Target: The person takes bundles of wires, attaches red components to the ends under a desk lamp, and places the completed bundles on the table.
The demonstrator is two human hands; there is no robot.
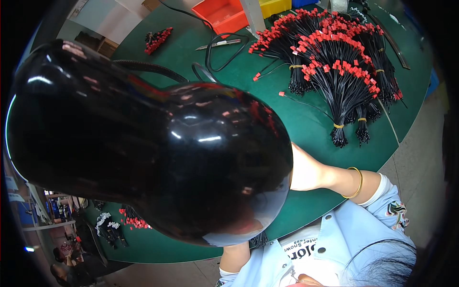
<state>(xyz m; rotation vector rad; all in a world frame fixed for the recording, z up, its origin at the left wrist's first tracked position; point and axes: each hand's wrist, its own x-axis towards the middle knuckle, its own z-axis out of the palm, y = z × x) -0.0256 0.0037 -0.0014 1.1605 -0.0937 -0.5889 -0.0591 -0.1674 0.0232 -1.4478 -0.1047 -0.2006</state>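
Observation:
A large glossy black rounded housing [224,162], shaped like a lamp hood, fills the left and middle of the view and covers most of my work area. From the right, my right hand [304,167] reaches behind it; the wrist and back of the hand show, the fingers do not. A gold bangle [354,182] circles that forearm. Of my left arm only a forearm [235,258] shows below the housing, and the hand is hidden. Black wire ends [259,239] peek out beside it. What either hand holds cannot be seen.
Bundles of black wires with red connectors [339,86] lie at the far right of the green table [306,119], several tied with yellow bands. A red bin [222,16], a yellow bin [275,7] and a utility knife [219,45] are at the back. More wire bundles [110,229] lie lower left.

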